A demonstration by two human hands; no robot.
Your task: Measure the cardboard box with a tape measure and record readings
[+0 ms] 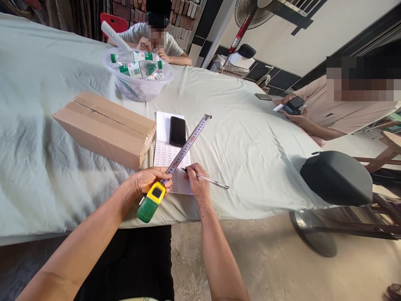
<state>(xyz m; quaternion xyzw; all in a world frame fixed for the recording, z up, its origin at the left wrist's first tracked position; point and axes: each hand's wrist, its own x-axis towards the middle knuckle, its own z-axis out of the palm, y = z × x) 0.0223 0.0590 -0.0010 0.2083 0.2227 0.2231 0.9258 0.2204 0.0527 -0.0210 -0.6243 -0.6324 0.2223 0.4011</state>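
My left hand (149,179) is closed around a green and yellow tape measure (151,202) at the table's near edge. Its metal blade (188,143) runs out diagonally up and to the right, across a printed sheet of paper (165,154). My right hand (196,180) pinches a silver pen (207,179), its tip touching the paper just beside the blade. A black phone (177,131) lies face up on the upper part of the sheet. A taped cardboard box (105,127) sits just left of the paper.
A clear plastic bowl (138,85) holding plastic bottles stands behind the box. One person sits at the far end of the cloth-covered table (250,146); another at the right holds a phone (293,104). A dark stool (336,177) stands at the right, a fan (250,16) behind.
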